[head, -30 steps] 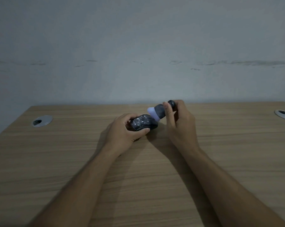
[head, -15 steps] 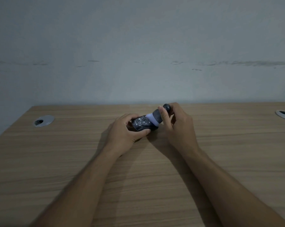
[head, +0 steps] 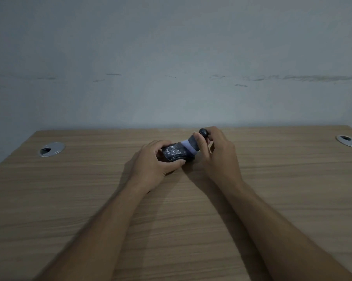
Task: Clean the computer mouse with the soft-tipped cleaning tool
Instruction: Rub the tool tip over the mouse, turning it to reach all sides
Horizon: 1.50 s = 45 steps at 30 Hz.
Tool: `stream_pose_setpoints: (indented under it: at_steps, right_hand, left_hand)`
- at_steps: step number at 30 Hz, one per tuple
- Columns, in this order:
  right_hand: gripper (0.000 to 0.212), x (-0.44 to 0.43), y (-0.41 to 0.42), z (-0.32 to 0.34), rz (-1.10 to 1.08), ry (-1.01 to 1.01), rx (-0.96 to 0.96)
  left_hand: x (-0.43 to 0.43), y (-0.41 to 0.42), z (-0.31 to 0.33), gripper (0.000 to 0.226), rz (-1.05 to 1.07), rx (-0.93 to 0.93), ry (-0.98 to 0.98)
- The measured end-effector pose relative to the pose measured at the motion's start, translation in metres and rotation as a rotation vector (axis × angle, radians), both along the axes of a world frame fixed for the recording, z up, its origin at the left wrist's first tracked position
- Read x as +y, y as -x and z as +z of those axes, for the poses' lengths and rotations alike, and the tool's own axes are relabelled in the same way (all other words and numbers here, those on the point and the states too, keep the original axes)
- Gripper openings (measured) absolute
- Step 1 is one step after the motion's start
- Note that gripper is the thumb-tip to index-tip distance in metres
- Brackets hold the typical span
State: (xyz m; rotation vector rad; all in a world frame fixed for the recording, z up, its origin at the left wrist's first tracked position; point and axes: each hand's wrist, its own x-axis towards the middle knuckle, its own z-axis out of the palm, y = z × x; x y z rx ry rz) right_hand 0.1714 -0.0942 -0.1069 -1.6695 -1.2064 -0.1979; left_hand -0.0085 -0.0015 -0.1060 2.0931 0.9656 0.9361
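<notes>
A dark computer mouse [head: 174, 152] with pale speckles on its top rests on the wooden desk [head: 171, 209] near the far middle. My left hand [head: 153, 163] grips it from the left side, thumb along its near edge. My right hand [head: 217, 157] holds the cleaning tool [head: 192, 144], a short dark handle with a rounded knob and a pale soft tip. The soft tip presses on the right end of the mouse's top. Part of the mouse is hidden under my left fingers.
A round metal cable grommet [head: 51, 149] sits in the desk at far left, and another grommet [head: 348, 140] at far right. A grey wall [head: 171, 67] rises right behind the desk's back edge.
The tool came down from above the mouse until its soft tip touched the mouse's top. My right hand shifted slightly lower and closer to the left hand. The mouse stayed in place.
</notes>
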Motion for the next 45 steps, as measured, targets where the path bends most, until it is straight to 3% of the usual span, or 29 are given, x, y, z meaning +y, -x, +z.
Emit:
stream_pose_setpoints:
  at_steps: [7, 14, 20, 22, 26, 32, 34, 38, 41, 45]
  right_hand:
    - [0.023, -0.008, 0.008, 0.009, -0.024, -0.127, -0.031]
    - [0.023, -0.004, -0.004, -0.002, -0.092, 0.002, 0.011]
    - [0.025, -0.013, 0.006, 0.010, -0.077, -0.114, -0.011]
    - [0.024, -0.011, 0.011, 0.007, -0.051, -0.096, -0.056]
    - [0.022, -0.006, -0.007, -0.004, -0.085, 0.007, 0.026]
    - [0.022, -0.013, 0.004, 0.011, -0.066, -0.116, 0.016]
    - [0.021, -0.010, 0.011, 0.008, -0.022, -0.090, -0.039]
    - [0.020, -0.003, -0.005, -0.003, -0.069, 0.007, 0.038]
    - [0.018, -0.007, -0.009, 0.004, -0.116, -0.049, 0.077]
    - [0.019, -0.011, 0.027, 0.018, 0.007, -0.135, -0.063]
  left_hand:
    - [0.003, -0.003, -0.002, 0.049, -0.005, -0.036, 0.026]
    - [0.005, -0.005, -0.005, 0.047, 0.013, -0.085, 0.030]
    - [0.005, -0.007, -0.004, 0.045, 0.008, -0.093, 0.036]
    - [0.006, -0.006, -0.004, 0.045, 0.004, -0.091, 0.032]
    - [0.005, -0.003, -0.003, 0.047, -0.006, -0.116, 0.046]
    - [0.006, -0.005, -0.004, 0.044, -0.003, -0.117, 0.022]
    - [0.008, -0.005, -0.005, 0.045, 0.002, -0.095, 0.014]
    - [0.007, -0.004, -0.006, 0.048, 0.012, -0.098, 0.012]
    - [0.005, -0.006, -0.007, 0.048, 0.010, -0.107, 0.000]
    - [0.008, -0.006, -0.005, 0.049, 0.036, -0.052, -0.033]
